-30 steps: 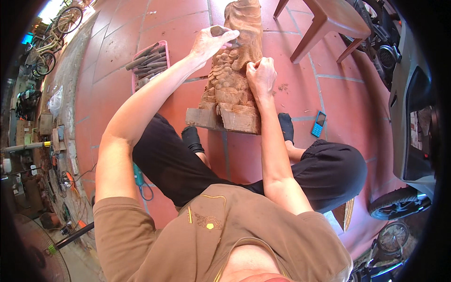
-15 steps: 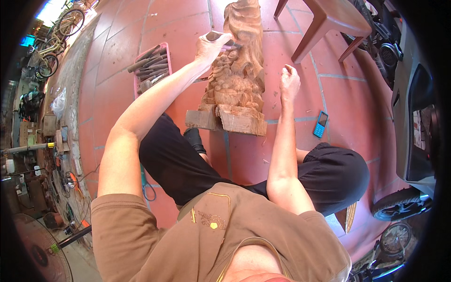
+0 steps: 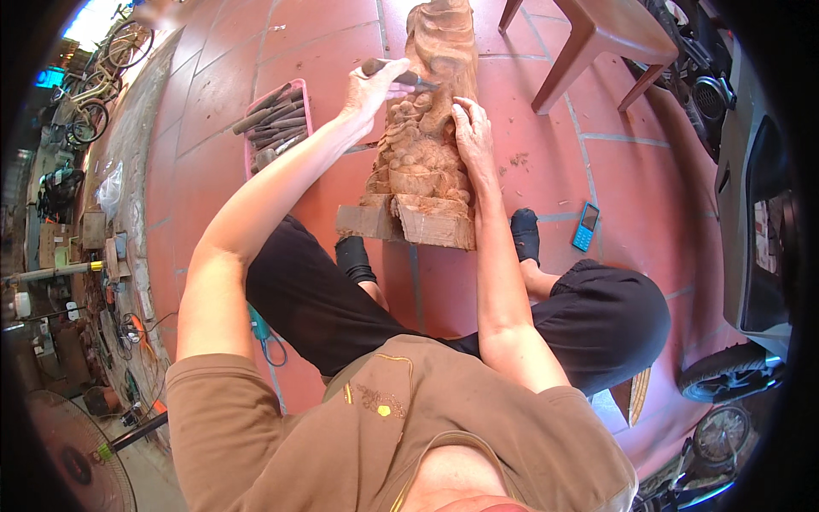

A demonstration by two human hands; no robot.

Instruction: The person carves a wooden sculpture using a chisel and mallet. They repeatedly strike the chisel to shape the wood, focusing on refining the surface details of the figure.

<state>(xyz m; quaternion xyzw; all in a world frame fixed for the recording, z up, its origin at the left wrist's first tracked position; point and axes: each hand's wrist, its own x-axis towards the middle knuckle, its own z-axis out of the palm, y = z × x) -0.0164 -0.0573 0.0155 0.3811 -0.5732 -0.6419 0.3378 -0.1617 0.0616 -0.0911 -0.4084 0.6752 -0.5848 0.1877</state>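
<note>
Evidently the wooden carving (image 3: 424,158) lies lengthwise on the red tiled floor (image 3: 627,183) between the person's feet, its figured side up, perhaps so that both arms can reach over the blocky base and work from either edge. The left hand (image 3: 367,96) comes in from seven o'clock with its fingers clamped on a chisel-like tool (image 3: 411,78), the wooden handle jutting out behind the thumb toward nine and the narrow dark end aimed between three and four, down at the carved folds. That low, pen-like hold probably serves to steer the tip; whether the tip actually touches the wood is too small to tell. The right hand (image 3: 473,132) is laid over the carving's three o'clock edge, fingers slightly bent and not wrapped round anything, which may help keep the piece steady. The long axis runs from six to just past twelve, the base facing the person and the narrower end pointing away; what supports that far end, I can't see. At nine o'clock from the carving sits a pink tray (image 3: 305,109) of dark-handled tools (image 3: 277,119), presumably within easy reach of the left hand. A blue phone (image 3: 586,227) rests at four, and a brown chair (image 3: 597,38) stands at two.
</note>
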